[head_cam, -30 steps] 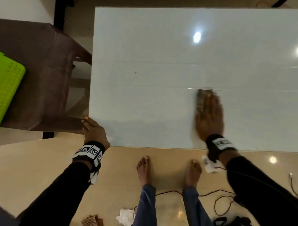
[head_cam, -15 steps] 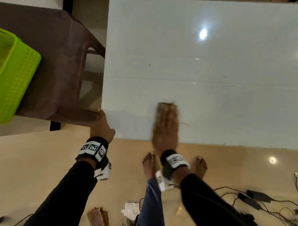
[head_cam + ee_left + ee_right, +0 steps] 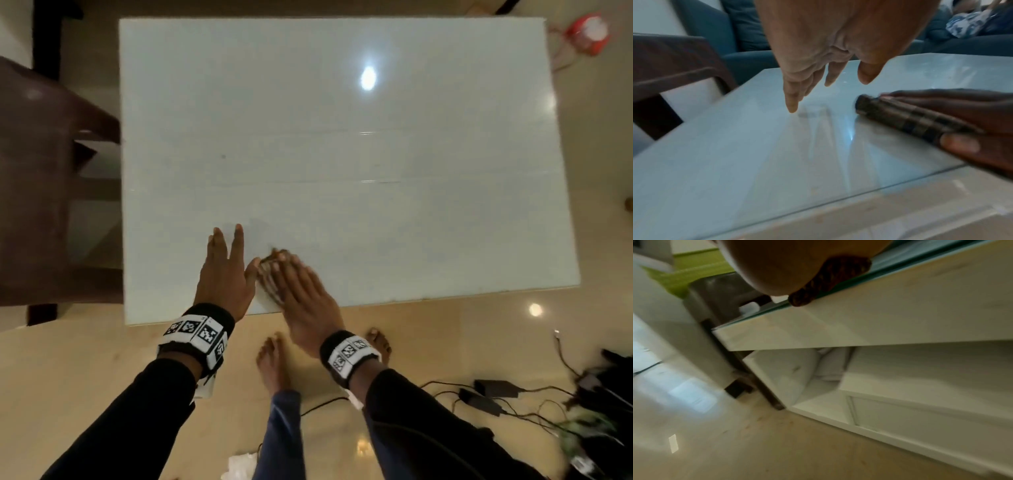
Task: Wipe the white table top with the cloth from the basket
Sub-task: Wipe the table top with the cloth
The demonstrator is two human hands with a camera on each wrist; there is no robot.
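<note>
Hands sit side by side at the worktop's [image 3: 342, 137] six o'clock edge. Starting at nine o'clock, a brown chair [image 3: 41, 205] stands just beside the worktop. Next, the left hand [image 3: 222, 274] hovers over the glass, fingers straight and spread, holding nothing. Just to its right, at three o'clock of it, the right hand [image 3: 305, 308] lies flat, fingers extended, pressing the checked cloth [image 3: 272, 277] onto the surface. That cloth already overhangs the near rim; a further pull toward six o'clock would likely drag it off onto the floor [image 3: 85, 377].
</note>
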